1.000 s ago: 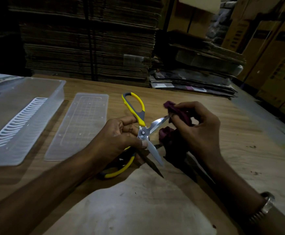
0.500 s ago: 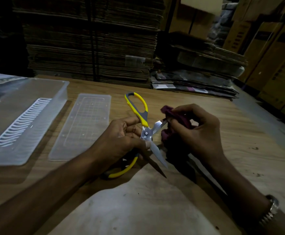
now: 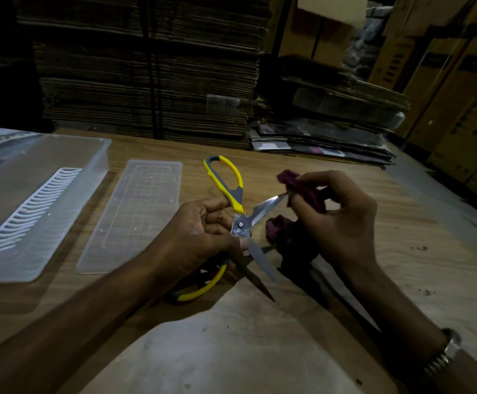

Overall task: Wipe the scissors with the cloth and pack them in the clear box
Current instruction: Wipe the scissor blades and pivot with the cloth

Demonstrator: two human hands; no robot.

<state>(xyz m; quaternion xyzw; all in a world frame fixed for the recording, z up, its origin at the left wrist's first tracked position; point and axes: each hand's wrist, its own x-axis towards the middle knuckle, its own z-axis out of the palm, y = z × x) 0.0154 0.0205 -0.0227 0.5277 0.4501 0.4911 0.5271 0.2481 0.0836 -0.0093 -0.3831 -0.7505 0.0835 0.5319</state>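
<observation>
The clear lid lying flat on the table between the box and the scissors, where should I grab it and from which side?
Probably the clear lid is best taken by its long right edge, coming in from the scissors side. It lies flat and thin, with a raised rim to pinch, and the clear box crowds its left edge. The left hand is nearest but holds the scissors.

Dim light is falling on a wooden tabletop (image 3: pixel 359 177); flat cardboard stacks (image 3: pixel 146 66) are piling up behind, w/ boxes (image 3: pixel 458 109) standing at right.
</observation>
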